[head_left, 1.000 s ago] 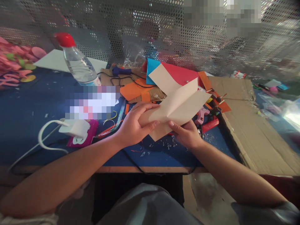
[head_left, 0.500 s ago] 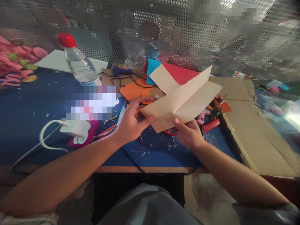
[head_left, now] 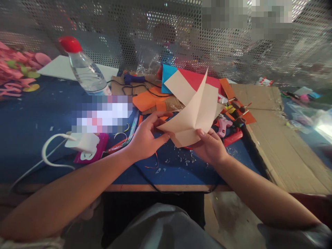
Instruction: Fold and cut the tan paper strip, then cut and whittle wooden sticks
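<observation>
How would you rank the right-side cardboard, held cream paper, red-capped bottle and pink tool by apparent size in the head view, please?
Right-side cardboard
Held cream paper
Red-capped bottle
Pink tool

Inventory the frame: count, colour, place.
Folded paper: 1, cream, in right hand
Loose sheet: 1, cream, behind folded paper
Sheets: several, orange, red, blue, rear centre
Bottle: 1, clear, red-capped, rear left
Adapter: 1, white, on power strip
Power strip: 1, magenta and white, left
Pink tool: 1, pink, right of paper
Cardboard: at least 1, brown, right
Cutouts: many, mostly pink, far left
Panel: 1, grey, back
Table: 1, blue, beneath
Small clutter: uncounted, mixed, indistinct
Left hand: 1, bare, at paper's left corner
Right hand: 1, bare, gripping paper
</observation>
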`<state>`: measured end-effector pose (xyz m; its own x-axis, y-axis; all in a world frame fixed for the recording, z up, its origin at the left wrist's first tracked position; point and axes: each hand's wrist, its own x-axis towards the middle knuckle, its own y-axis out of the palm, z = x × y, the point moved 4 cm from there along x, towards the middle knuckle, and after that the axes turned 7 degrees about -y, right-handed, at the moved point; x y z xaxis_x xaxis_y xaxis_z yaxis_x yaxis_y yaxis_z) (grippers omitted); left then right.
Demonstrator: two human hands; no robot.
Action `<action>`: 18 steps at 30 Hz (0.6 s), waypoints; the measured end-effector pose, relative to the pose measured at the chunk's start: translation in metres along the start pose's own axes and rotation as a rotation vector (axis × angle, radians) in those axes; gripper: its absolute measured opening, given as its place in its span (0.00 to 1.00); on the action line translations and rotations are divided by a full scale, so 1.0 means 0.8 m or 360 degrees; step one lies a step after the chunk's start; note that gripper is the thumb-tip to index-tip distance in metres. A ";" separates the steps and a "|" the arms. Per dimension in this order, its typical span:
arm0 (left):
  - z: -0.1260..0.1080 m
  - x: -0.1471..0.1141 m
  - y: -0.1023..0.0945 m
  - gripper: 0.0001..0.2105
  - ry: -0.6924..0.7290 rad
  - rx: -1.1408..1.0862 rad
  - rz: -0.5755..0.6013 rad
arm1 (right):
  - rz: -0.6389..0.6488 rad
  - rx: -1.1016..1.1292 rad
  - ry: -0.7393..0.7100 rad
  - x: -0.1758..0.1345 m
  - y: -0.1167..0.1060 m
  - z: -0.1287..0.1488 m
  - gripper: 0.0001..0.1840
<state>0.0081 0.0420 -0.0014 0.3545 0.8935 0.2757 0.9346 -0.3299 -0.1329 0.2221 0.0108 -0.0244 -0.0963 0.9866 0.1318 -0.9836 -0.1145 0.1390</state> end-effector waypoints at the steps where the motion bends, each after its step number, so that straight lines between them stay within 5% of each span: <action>1: 0.001 0.001 -0.001 0.24 0.0005 -0.0030 -0.0001 | 0.0025 -0.0009 0.0008 0.000 0.002 0.002 0.31; 7: 0.008 0.004 -0.006 0.22 -0.0040 -0.0119 -0.0039 | 0.0021 -0.0028 0.0045 0.002 0.015 0.022 0.43; 13: 0.006 0.010 -0.015 0.26 -0.0133 -0.0188 -0.0213 | -0.0009 0.0085 -0.0076 0.005 0.006 0.023 0.32; 18: 0.000 0.012 -0.016 0.23 -0.0311 -0.0422 -0.0302 | -0.0031 0.0605 -0.0095 0.007 0.004 0.017 0.25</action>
<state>-0.0007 0.0547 0.0029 0.1865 0.9791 0.0815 0.9670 -0.1976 0.1610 0.2207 0.0144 -0.0102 -0.0580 0.9817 0.1811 -0.8575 -0.1419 0.4945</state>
